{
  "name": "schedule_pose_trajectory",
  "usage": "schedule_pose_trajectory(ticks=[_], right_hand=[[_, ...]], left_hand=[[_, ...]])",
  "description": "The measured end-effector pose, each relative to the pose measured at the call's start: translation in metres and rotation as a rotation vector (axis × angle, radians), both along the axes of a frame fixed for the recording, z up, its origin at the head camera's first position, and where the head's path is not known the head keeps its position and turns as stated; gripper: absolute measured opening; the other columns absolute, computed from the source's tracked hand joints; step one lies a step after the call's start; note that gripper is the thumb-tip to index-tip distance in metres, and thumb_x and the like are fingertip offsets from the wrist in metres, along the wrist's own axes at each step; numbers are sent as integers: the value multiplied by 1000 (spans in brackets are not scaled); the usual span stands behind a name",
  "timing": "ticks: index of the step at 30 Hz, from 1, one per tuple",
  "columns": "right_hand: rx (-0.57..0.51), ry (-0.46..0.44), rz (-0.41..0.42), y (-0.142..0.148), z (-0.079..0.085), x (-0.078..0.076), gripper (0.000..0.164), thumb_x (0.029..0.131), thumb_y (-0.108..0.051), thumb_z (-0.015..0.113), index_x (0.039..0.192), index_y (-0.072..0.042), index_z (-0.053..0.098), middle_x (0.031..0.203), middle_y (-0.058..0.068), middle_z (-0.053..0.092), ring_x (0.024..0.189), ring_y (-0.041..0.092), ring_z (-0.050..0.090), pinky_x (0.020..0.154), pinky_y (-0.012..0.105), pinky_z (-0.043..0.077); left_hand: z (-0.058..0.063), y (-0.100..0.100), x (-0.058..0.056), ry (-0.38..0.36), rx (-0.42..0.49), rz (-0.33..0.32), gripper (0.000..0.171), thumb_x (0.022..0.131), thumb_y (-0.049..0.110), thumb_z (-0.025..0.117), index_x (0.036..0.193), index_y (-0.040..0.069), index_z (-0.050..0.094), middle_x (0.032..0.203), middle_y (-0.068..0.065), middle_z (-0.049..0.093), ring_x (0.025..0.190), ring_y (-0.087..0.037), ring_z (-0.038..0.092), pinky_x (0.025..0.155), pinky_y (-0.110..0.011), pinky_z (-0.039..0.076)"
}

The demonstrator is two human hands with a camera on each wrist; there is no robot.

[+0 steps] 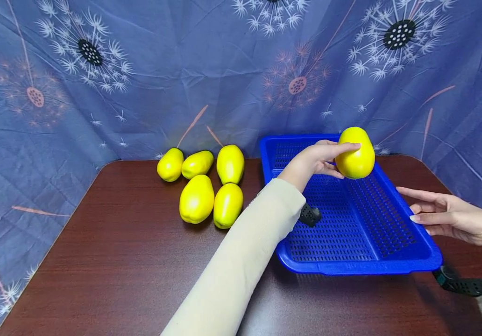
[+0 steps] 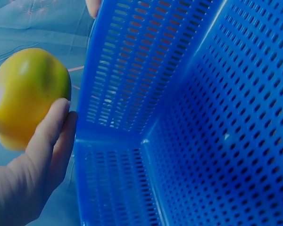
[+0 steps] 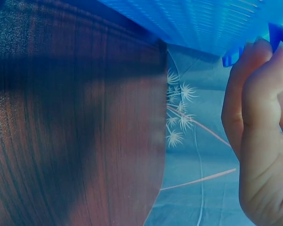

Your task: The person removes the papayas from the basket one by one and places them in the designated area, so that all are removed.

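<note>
My left hand (image 1: 325, 156) holds a yellow mango (image 1: 355, 156) between thumb and fingers, above the far right part of a blue plastic basket (image 1: 350, 267). In the left wrist view, the same mango (image 2: 30, 94) shows a greenish patch, and the basket's slotted wall (image 2: 132, 61) stands beside it. At the basket's right rim is my right hand (image 1: 455, 217), thumb and fingers pinching the edge. The right wrist view has these fingertips (image 3: 259, 52) against the blue rim, with the basket's underside above the table.
Several more mangoes (image 1: 196, 199) lie grouped on the brown wooden table (image 1: 140, 261), left of the basket. A blue cloth with dandelion prints (image 1: 182, 70) hangs behind the table. Dark straps (image 1: 461, 284) are on both wrists.
</note>
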State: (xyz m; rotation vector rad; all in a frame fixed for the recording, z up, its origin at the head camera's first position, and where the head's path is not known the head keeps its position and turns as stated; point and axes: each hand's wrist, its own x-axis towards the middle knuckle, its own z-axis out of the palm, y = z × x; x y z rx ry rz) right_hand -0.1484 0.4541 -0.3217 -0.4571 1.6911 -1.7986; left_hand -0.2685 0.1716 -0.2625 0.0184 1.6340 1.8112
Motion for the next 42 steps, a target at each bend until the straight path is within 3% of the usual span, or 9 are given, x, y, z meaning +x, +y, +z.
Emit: schedule_pose_trajectory(ticks=[7,22,33,42], right_hand=[[24,5,-13,0,1,-1,66,96,13,27,141,-34,38,102,5,62,94,26,65,79,45,52],[73,9,-61,2,2,2,65,96,12,29,139,-36,41,98,2,60,92,24,65,79,43,52],[51,-4,-52,0,2,0,66,96,12,29,139,-36,41,99,4,62,93,25,65,78,44,52],[19,-11,-12,1,-1,-1,67,96,13,27,141,-35,38,102,2,61,96,23,64,80,43,52]], left_hand=[[8,-8,-3,-5,-11,-4,35,84,25,70,109,5,57,98,-17,57,92,-37,61,76,-43,53],[24,-23,7,11,15,-80,37,86,23,68,116,7,54,100,-14,55,96,-37,59,79,-45,52],[27,-59,4,106,66,-98,51,87,22,67,130,12,42,114,-10,46,99,-37,56,77,-43,53],[17,-85,3,229,70,-114,47,89,20,64,129,15,40,111,-10,46,91,-31,61,80,-46,52]])
